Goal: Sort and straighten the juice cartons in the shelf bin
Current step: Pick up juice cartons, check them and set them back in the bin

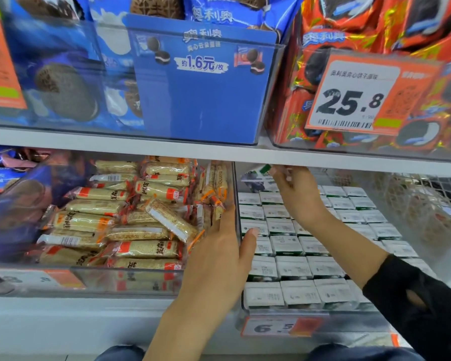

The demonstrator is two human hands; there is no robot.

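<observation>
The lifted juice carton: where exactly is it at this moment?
In the head view, the lifted carton is pinched by the right hand at the back left of the clear bin, just under the shelf edge.

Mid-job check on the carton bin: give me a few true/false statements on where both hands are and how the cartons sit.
1. The right hand holds a carton raised at the back of the bin. True.
2. The left hand is lifting a carton too. False: it rests on the divider wall between the two bins, thumb on the carton side.
3. The cartons in the bin stand in rows, tops up. True.
4. The neighbouring bin holds bottles. False: it holds wrapped snack bars.
5. The price tag under the carton bin reads 25.8. False: it starts with 6.
</observation>
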